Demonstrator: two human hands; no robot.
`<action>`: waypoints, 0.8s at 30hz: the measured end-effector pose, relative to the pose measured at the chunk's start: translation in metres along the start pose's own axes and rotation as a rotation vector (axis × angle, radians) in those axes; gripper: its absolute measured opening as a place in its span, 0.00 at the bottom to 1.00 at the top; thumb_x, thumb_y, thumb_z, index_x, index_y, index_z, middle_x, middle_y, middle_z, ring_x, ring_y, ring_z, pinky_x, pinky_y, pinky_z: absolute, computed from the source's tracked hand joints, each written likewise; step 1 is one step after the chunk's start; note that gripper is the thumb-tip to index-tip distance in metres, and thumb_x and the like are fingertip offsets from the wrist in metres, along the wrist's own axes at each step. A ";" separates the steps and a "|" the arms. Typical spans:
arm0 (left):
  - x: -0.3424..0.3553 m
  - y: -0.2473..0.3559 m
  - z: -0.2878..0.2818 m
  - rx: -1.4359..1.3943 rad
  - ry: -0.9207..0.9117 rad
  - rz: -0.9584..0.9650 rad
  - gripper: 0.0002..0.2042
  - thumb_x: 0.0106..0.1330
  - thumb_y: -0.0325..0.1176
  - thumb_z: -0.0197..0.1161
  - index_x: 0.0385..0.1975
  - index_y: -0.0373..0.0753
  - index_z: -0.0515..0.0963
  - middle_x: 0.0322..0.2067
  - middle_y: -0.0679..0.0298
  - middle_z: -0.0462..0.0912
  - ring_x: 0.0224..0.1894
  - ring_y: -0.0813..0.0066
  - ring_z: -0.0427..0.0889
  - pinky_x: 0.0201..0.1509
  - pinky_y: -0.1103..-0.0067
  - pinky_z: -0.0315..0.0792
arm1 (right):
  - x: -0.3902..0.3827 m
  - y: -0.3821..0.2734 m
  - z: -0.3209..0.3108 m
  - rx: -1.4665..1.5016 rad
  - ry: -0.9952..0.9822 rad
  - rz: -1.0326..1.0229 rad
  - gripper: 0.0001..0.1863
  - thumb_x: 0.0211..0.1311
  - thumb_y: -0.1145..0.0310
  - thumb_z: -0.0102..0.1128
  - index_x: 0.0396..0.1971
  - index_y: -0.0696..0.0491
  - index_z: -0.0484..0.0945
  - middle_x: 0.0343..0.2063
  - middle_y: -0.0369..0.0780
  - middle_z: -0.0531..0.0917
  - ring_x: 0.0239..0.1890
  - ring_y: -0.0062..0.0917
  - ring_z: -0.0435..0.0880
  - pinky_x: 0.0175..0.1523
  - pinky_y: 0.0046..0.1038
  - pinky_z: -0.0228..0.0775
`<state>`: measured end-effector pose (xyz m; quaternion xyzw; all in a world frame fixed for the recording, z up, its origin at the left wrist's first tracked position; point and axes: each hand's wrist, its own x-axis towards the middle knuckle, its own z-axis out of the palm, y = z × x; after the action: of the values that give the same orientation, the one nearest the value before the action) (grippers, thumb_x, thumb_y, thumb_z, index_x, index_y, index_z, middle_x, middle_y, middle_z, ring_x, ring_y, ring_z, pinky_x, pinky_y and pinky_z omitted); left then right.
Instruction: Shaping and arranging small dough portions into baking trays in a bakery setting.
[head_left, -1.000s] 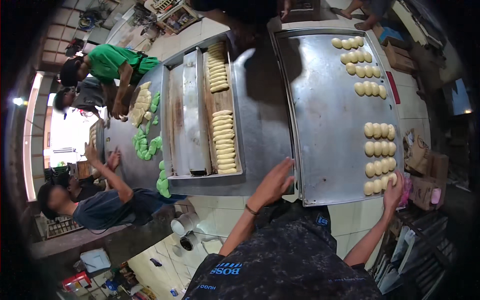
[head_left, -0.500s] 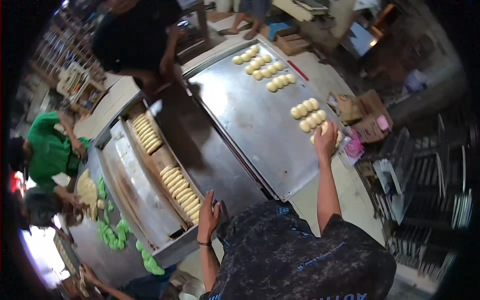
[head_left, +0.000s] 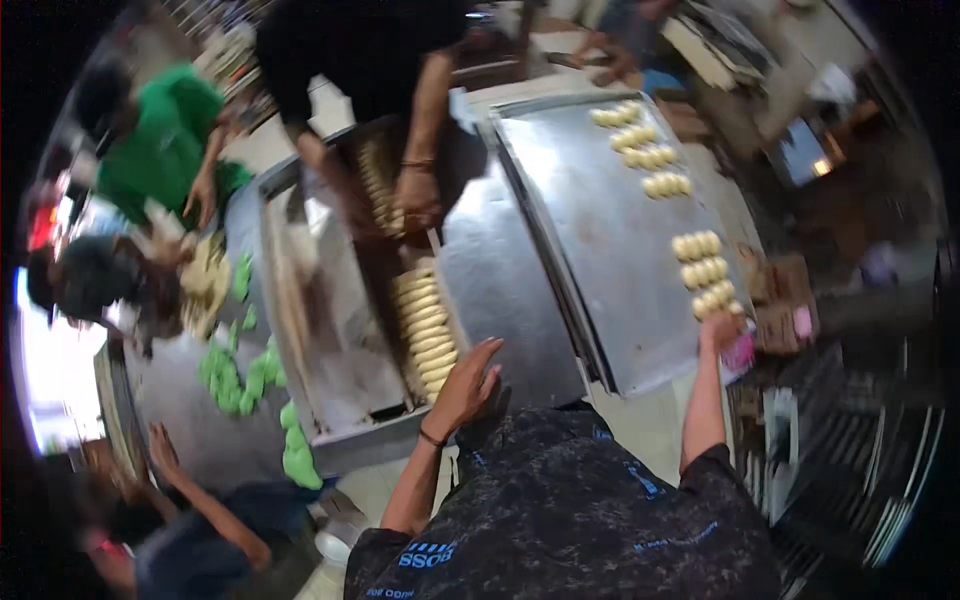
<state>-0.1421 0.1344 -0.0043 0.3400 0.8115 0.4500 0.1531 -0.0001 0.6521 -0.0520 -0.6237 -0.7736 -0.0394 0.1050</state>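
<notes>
My left hand (head_left: 468, 388) is open, fingers stretched out and thumb apart, beside the near end of a row of long dough rolls (head_left: 426, 330). It seems to hold nothing. On the right, my right hand (head_left: 718, 330) reaches to the large metal baking tray (head_left: 615, 260). It touches the nearest cluster of round dough pieces (head_left: 714, 298); its fingers are blurred and partly hidden, so their grip cannot be made out. Farther up the tray lie more clusters of dough balls (head_left: 648, 157) in short rows.
Across the table a person in black (head_left: 365, 70) works over the tray of long rolls. At left, a person in green (head_left: 165, 140) stands by green dough (head_left: 240, 380) and pale dough (head_left: 205, 285). Cardboard boxes (head_left: 785, 295) sit beyond the right tray's edge.
The view has swung, shifting the scene rightward. My right hand has drawn back from over the nearest dough balls to their near side. The person in black now reaches into the tray of long rolls.
</notes>
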 end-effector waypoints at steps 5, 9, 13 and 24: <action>-0.038 0.007 -0.011 -0.143 0.211 -0.139 0.22 0.73 0.28 0.58 0.67 0.36 0.72 0.63 0.53 0.79 0.60 0.53 0.80 0.63 0.68 0.73 | 0.006 0.010 -0.001 0.186 -0.043 0.023 0.19 0.72 0.62 0.57 0.56 0.58 0.75 0.47 0.48 0.80 0.43 0.36 0.84 0.42 0.34 0.82; -0.091 0.004 -0.017 -0.188 0.365 -0.292 0.22 0.73 0.27 0.58 0.66 0.36 0.73 0.61 0.53 0.80 0.59 0.55 0.81 0.62 0.69 0.74 | 0.008 0.002 -0.038 0.589 -0.068 0.016 0.20 0.74 0.61 0.57 0.57 0.57 0.75 0.46 0.47 0.80 0.42 0.34 0.84 0.40 0.30 0.83; -0.138 -0.003 -0.031 -0.188 0.484 -0.401 0.22 0.73 0.26 0.58 0.66 0.35 0.73 0.59 0.54 0.81 0.55 0.59 0.82 0.57 0.69 0.76 | 0.005 -0.056 -0.132 1.035 -0.011 -0.108 0.20 0.75 0.60 0.57 0.58 0.57 0.74 0.46 0.46 0.81 0.41 0.31 0.84 0.39 0.27 0.83; -0.126 0.007 -0.096 -0.072 0.499 -0.395 0.21 0.74 0.26 0.58 0.67 0.35 0.74 0.54 0.50 0.83 0.49 0.60 0.84 0.52 0.70 0.78 | -0.202 -0.306 -0.119 1.215 -0.347 -0.750 0.30 0.65 0.65 0.62 0.67 0.57 0.71 0.53 0.48 0.79 0.50 0.41 0.80 0.55 0.36 0.76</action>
<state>-0.1014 -0.0103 0.0465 0.0495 0.8577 0.5097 0.0458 -0.2444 0.3689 0.0423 -0.1460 -0.8258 0.4624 0.2879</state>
